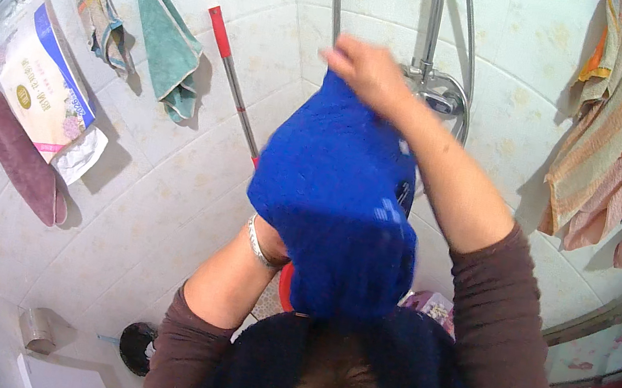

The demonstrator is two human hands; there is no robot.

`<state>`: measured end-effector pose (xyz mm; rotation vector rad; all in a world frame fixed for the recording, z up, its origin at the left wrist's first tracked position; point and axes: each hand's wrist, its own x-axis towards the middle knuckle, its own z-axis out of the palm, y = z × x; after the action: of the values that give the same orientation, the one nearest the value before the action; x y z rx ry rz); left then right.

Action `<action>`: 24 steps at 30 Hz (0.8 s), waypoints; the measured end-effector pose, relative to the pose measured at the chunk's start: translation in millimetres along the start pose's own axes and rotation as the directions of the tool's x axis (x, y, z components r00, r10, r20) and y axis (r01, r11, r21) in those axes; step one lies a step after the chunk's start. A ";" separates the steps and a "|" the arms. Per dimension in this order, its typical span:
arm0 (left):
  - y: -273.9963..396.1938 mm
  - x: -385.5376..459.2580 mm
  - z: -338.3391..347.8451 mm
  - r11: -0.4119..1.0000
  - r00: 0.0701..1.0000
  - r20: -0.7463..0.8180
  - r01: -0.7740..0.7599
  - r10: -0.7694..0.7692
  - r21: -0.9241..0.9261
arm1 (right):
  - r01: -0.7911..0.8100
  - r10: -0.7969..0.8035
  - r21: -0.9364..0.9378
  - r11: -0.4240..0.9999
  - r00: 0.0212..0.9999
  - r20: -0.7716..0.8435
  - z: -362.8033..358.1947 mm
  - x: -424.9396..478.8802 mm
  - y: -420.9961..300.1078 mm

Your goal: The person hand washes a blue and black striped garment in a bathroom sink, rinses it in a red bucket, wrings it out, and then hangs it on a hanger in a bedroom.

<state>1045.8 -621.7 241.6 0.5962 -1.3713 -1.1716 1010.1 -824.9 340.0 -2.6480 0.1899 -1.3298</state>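
A bright blue cloth (337,186) with small white markings hangs raised in front of my chest; whether it is a towel or a garment I cannot tell. My right hand (371,74), slightly blurred, grips its upper end with the fingers bent over it. Lower down, my left hand (272,242) reaches in behind the fabric. Only its wrist side shows, with a silver bracelet (258,242) around the wrist. The fingers of that hand are hidden by the cloth. Beneath the cloth, part of a red rim (286,288) peeks out.
Ahead are a chrome shower mixer (441,95) and its hose. A red-handled pole (232,76) leans by the tiled wall. Left hooks carry a green cloth (164,40), a plastic package (46,82) and a mauve cloth (16,151). Towels (604,138) hang at right.
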 end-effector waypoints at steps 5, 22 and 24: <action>15.4 1.5 -11.5 0.859 0.952 -0.248 -0.272 0.177 -0.434 | -0.395 0.357 0.683 0.614 0.911 0.205 21.0 -83.8 -13.7; 45.0 5.6 -5.1 0.657 0.907 -0.256 -0.419 0.334 -0.627 | -0.367 0.446 0.899 0.240 0.864 0.233 -36.0 -91.7 -62.1; 29.8 -8.1 -10.2 0.701 0.934 -0.301 -0.346 0.194 -0.623 | -0.322 0.506 0.938 0.129 0.835 0.217 -40.5 -71.9 -65.8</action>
<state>1065.4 -606.6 262.6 -0.0157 -0.7274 -1.2108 937.3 -750.8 321.3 -1.2409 0.0730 -0.9213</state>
